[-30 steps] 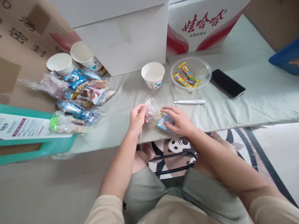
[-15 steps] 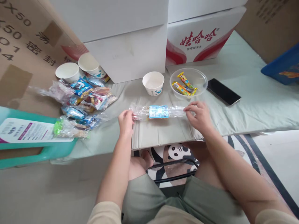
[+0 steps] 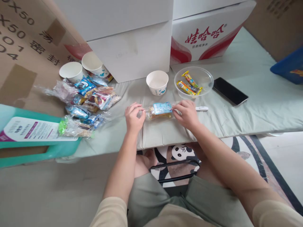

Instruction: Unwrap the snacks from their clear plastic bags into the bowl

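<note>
A snack in a clear wrapper with a blue label (image 3: 159, 110) lies on the pale green mat (image 3: 236, 119) in front of me. My left hand (image 3: 133, 117) pinches its left end. At the other end, my right hand (image 3: 187, 113) grips the wrapper's right tip. The wrapper looks bunched in between the two hands. Just behind it stand a white paper cup (image 3: 157, 82) and a clear plastic bowl (image 3: 193, 82) holding a few yellow wrapped sweets.
A pile of wrapped snacks (image 3: 87, 101) lies at the left, with two more paper cups (image 3: 81, 67) behind it. A white pen-like tool (image 3: 201, 108) and a black phone (image 3: 230, 91) lie to the right. White boxes (image 3: 132, 47) line the back. A teal stool (image 3: 35, 138) stands at left.
Earlier the hands were close together on the crumpled wrapper; they pulled it out long, and now they have come back in, holding both ends of the snack.
</note>
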### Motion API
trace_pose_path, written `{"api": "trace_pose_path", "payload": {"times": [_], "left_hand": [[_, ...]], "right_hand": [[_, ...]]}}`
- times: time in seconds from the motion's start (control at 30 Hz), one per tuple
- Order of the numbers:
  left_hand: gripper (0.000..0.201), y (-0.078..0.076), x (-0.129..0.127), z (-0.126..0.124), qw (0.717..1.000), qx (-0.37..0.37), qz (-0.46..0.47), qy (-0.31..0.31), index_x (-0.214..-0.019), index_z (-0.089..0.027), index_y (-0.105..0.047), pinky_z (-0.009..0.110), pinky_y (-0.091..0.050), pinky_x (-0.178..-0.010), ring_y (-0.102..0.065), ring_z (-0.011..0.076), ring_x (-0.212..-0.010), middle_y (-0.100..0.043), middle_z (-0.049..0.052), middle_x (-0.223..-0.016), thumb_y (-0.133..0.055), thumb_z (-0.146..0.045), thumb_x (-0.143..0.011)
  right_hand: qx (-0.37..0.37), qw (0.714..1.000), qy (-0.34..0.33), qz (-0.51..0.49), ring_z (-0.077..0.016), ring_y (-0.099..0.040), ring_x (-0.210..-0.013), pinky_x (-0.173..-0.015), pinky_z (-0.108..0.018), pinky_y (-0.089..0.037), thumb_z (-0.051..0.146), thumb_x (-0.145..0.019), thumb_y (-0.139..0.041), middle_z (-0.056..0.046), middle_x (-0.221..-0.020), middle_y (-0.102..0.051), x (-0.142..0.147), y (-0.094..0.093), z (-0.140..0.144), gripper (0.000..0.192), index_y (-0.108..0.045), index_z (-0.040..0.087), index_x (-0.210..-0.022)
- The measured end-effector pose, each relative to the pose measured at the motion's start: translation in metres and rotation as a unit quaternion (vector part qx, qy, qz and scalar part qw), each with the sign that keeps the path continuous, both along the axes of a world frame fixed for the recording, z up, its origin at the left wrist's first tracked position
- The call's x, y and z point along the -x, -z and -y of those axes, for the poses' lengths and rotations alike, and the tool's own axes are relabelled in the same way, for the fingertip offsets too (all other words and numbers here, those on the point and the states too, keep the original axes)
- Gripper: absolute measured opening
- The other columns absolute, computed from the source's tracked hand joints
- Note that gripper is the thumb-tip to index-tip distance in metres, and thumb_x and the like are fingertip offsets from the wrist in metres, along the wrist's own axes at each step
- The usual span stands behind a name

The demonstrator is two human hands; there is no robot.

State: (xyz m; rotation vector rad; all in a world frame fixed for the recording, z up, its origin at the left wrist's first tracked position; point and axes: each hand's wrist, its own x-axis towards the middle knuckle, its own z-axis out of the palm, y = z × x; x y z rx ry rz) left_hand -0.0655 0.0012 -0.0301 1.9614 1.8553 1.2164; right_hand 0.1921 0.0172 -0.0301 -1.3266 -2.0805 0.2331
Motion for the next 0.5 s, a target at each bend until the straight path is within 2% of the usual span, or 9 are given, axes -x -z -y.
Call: {"api": "trace_pose_path", "payload": {"times": [0.1,0.17,0.27,0.33,0.4,0.43,0.5], "left_hand": [[0.006,-0.012,0.0,0.018,0.999,-0.043,-0.028,-0.003,-0.066,-0.024,-0.06,0.049,-0.044,-0.11,-0.065,0.0304,-0.118,-0.073,0.008,-0.103,-0.063,-0.019,-0.069],[0.007,-0.018,0.002,0.032,0.998,-0.042,-0.033,0.025,-0.063,-0.024,-0.057,0.043,-0.052,-0.095,-0.069,0.0273,-0.099,-0.073,0.007,-0.092,-0.061,-0.019,-0.067],[0.006,-0.022,0.006,0.051,0.994,0.023,-0.031,0.105,-0.063,-0.024,-0.056,0.032,-0.05,-0.065,-0.063,0.0192,-0.063,-0.066,0.002,-0.065,-0.058,-0.022,-0.069],[0.005,-0.024,0.008,0.062,0.977,0.12,-0.024,0.177,-0.067,-0.023,-0.06,0.029,-0.047,-0.059,-0.06,0.0163,-0.055,-0.065,0.0,-0.06,-0.059,-0.025,-0.072],[0.009,-0.026,0.008,0.069,0.953,0.211,-0.01,0.219,-0.073,-0.024,-0.066,0.027,-0.048,-0.058,-0.062,0.0155,-0.054,-0.068,0.0,-0.061,-0.061,-0.029,-0.078],[0.012,-0.027,0.007,0.071,0.952,0.225,-0.006,0.207,-0.075,-0.024,-0.067,0.027,-0.048,-0.058,-0.062,0.0154,-0.054,-0.069,0.0,-0.062,-0.061,-0.032,-0.08],[0.015,-0.031,0.005,0.07,0.978,0.172,-0.01,0.118,-0.075,-0.024,-0.069,0.029,-0.049,-0.062,-0.062,0.0162,-0.056,-0.067,0.001,-0.062,-0.061,-0.034,-0.083]], "right_hand": [[-0.039,0.998,-0.029,-0.035,-0.0272,-0.064,-0.102,-0.093,-0.046,-0.05,0.026,-0.093,-0.056,-0.011,-0.109,-0.07,-0.011,-0.006,0.015,0.02,-0.076,0.025,-0.092],[-0.022,0.995,-0.086,-0.041,-0.0243,-0.067,-0.1,-0.089,-0.041,-0.053,0.023,-0.094,-0.053,-0.01,-0.11,-0.071,-0.021,-0.009,0.026,0.022,-0.075,0.025,-0.094],[0.061,0.98,-0.187,-0.008,-0.0196,-0.07,-0.085,-0.078,-0.034,-0.054,0.026,-0.094,-0.052,-0.008,-0.105,-0.075,-0.034,-0.009,0.037,0.026,-0.075,0.023,-0.104],[0.115,0.97,-0.21,0.036,-0.0191,-0.071,-0.078,-0.071,-0.032,-0.052,0.032,-0.096,-0.05,-0.007,-0.099,-0.078,-0.04,-0.007,0.041,0.031,-0.074,0.022,-0.112],[0.135,0.972,-0.174,0.077,-0.0203,-0.07,-0.073,-0.066,-0.032,-0.049,0.036,-0.098,-0.047,-0.006,-0.09,-0.079,-0.04,-0.006,0.043,0.034,-0.076,0.022,-0.11],[0.13,0.978,-0.139,0.089,-0.0213,-0.07,-0.072,-0.064,-0.032,-0.048,0.037,-0.099,-0.047,-0.006,-0.088,-0.078,-0.037,-0.005,0.042,0.034,-0.077,0.023,-0.107],[0.093,0.989,-0.063,0.093,-0.023,-0.069,-0.075,-0.065,-0.034,-0.049,0.034,-0.097,-0.048,-0.007,-0.089,-0.077,-0.028,-0.004,0.039,0.031,-0.077,0.024,-0.104]]}}
